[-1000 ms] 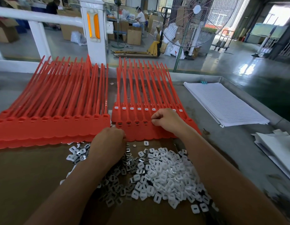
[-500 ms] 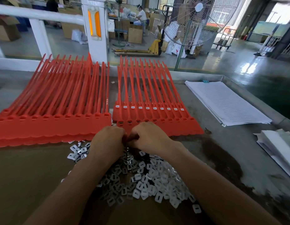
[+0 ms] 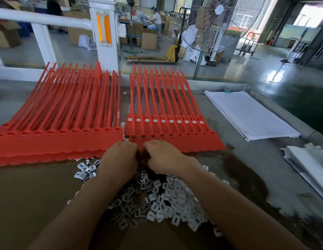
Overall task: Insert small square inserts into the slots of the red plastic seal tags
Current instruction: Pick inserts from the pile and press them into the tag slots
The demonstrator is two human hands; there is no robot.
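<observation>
Two fans of red seal tags lie on the table: a left stack and a right stack. The right stack's upper row of slots holds white inserts, and several slots in the row below it are filled too. A heap of small white square inserts lies on brown cardboard in front. My left hand and my right hand meet knuckle to knuckle at the near edge of the right stack, above the heap. Both have curled fingers; their fingertips are hidden, so what they hold does not show.
A sheaf of lined white paper lies at the right, with more white sheets near the right edge. The metal table has a raised rim. A white railing post and a standing fan rise behind the table.
My right hand left the right stack's lower slot row and came back toward me to meet my left hand over the heap. The left hand has hardly moved.
</observation>
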